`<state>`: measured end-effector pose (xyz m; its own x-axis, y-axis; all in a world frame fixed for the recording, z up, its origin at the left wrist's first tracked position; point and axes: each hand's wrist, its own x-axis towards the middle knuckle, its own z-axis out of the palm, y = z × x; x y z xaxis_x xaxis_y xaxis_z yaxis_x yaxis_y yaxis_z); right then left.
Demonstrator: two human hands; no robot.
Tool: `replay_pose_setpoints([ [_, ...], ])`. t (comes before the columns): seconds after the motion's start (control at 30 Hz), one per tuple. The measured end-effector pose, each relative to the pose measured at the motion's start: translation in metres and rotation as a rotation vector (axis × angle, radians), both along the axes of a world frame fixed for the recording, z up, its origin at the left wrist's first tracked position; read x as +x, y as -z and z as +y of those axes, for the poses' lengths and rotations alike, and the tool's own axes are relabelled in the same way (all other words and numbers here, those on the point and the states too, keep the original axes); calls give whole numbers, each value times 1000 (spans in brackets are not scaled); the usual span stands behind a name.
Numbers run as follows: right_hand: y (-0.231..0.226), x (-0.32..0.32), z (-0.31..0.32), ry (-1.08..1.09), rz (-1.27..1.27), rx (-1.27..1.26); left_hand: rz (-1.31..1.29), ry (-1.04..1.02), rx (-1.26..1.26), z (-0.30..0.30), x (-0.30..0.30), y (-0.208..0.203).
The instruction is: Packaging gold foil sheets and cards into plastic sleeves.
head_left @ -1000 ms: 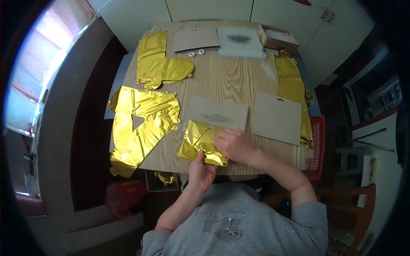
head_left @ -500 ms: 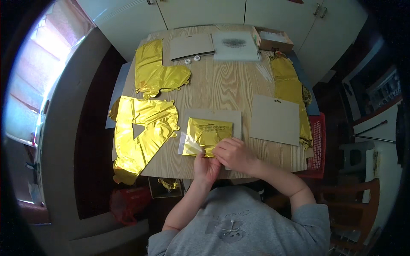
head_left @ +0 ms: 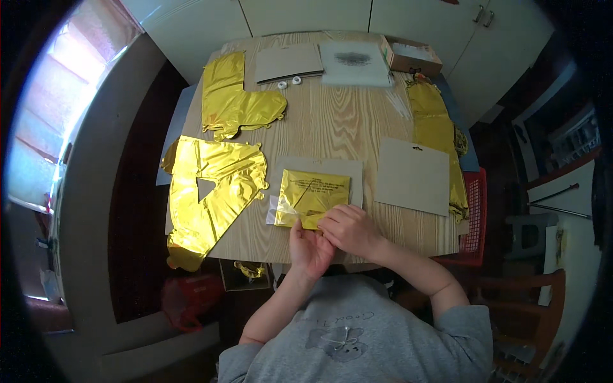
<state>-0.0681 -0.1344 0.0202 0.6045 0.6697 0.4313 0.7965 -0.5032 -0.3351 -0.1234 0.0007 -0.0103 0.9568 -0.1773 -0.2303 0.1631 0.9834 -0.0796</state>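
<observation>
In front of me a folded gold foil balloon (head_left: pixel 314 189) lies flat with lines of dark print across its upper part. A strip of clear plastic (head_left: pixel 272 210) sticks out at its left side. Beneath it is a grey cardboard sheet (head_left: pixel 356 175). My left hand (head_left: pixel 311 250) is palm up at the near edge of the foil, its thumb on top and its fingers partly hidden. My right hand (head_left: pixel 350 230) is closed over the near right corner, fingers curled and pressed together. The fingertips of both hands meet at that edge.
Two gold foil balloons (head_left: pixel 246 108) (head_left: pixel 217 185) lie flat on the left. Another cardboard sheet (head_left: pixel 414 175) and more gold foil (head_left: pixel 434 121) are on the right. Along the back are a cardboard stack (head_left: pixel 288 60), clear plastic sheets (head_left: pixel 354 67), white rolls (head_left: pixel 282 85) and an open box (head_left: pixel 414 59).
My view has shifted slightly. Both hands stay at the near edge of the folded foil, and the left palm is turned up a little more. The plastic flap at its left lies flatter.
</observation>
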Motion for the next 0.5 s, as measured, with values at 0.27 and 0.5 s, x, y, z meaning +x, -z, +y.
replay_pose_setpoints([
  [0.27, 6, 0, -4, -31, -63, -59, 178, 321, 313, 29, -35, -20],
  [0.5, 16, 0, -4, -49, -94, -33, 168, 309, 432, 44, -30, -18],
])
